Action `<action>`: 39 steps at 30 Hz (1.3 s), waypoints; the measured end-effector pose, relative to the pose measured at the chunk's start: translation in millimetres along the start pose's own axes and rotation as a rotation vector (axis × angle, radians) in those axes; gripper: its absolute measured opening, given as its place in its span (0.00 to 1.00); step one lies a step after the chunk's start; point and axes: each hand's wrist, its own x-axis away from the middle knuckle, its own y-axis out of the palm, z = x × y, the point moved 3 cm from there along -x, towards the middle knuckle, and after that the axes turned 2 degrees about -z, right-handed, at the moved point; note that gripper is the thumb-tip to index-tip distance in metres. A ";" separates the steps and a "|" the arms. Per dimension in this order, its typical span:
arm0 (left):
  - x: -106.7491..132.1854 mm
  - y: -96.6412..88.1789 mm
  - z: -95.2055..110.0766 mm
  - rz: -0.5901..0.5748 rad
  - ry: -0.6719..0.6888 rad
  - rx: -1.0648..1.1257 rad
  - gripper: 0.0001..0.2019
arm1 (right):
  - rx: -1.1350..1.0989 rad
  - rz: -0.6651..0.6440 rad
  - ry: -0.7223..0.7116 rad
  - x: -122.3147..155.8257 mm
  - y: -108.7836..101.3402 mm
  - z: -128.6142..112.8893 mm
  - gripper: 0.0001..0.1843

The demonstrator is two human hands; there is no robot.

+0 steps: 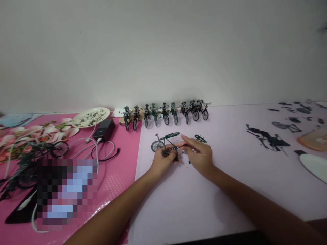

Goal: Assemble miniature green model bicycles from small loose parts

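Observation:
Over the pale sheet, my left hand [162, 162] is closed around the lower part of a dark green miniature bicycle [171, 135], partly assembled, with one spoked wheel [156, 145] on its left side. My right hand [200, 153] pinches at the bicycle's right end, thumb and forefinger together; whatever small part sits between those fingertips is too small to name. Just behind the right hand lies a green oblong part [200, 138]. A tiny black piece [189, 162] rests on the sheet between the hands.
Several finished miniature bicycles [166, 114] stand in a row along the wall. Loose dark parts [270, 137] and a white plate [315, 166] are at right. On the pink cover at left are more bicycles [28, 163], a plate of small pale pieces [90, 117], a black adapter [104, 129] and cables.

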 end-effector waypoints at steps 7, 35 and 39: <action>-0.9 -2.6 -4.4 0.035 0.015 -0.009 0.11 | -0.094 -0.069 0.074 2.1 3.5 5.9 0.19; 0.4 -0.3 -1.7 0.000 0.024 -0.020 0.12 | -0.141 -0.013 0.274 6.2 -0.2 24.8 0.11; 0.8 0.9 0.2 0.007 0.013 -0.004 0.11 | -0.128 -0.017 0.265 5.4 -0.2 22.7 0.09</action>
